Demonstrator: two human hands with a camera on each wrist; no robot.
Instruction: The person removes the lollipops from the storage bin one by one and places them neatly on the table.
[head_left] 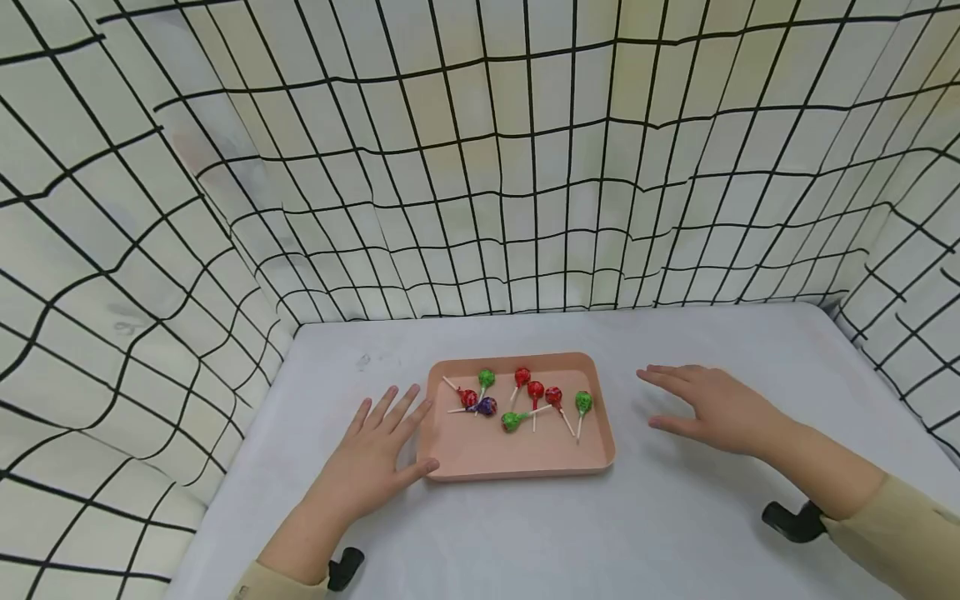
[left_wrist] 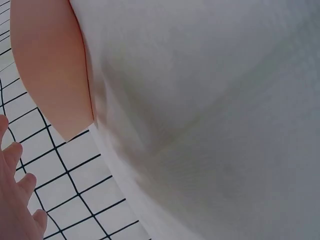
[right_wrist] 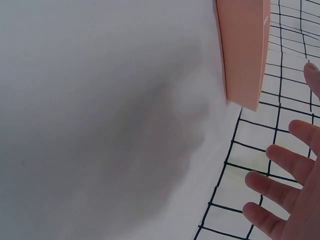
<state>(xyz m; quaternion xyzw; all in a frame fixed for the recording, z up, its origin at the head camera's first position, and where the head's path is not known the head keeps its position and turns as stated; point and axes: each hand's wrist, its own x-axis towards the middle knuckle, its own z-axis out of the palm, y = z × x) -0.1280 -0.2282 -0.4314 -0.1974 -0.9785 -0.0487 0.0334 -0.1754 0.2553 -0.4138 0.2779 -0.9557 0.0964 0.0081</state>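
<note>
A shallow pink tray (head_left: pixel 517 462) lies on the table, holding several wrapped lollipops with white sticks. Among them are a red lollipop (head_left: pixel 522 377) at the back, a green lollipop (head_left: pixel 583 402) at the right and a purple lollipop (head_left: pixel 487 406) toward the left. My left hand (head_left: pixel 375 462), fingers spread, is at the tray's left edge, its thumb overlapping the front left corner in the head view. To the tray's right, apart from it, my right hand (head_left: pixel 712 408) hovers over the table with fingers extended. Neither hand holds anything. Both wrist views show the tray's outer wall (right_wrist: pixel 245 50).
The tray stands on a white-covered table (head_left: pixel 525 533). White cloth with a black grid (head_left: pixel 487 192) rises behind the table and along both sides. A black wrist mount (head_left: pixel 795 522) sticks out under the right sleeve, another (head_left: pixel 345 568) by the left.
</note>
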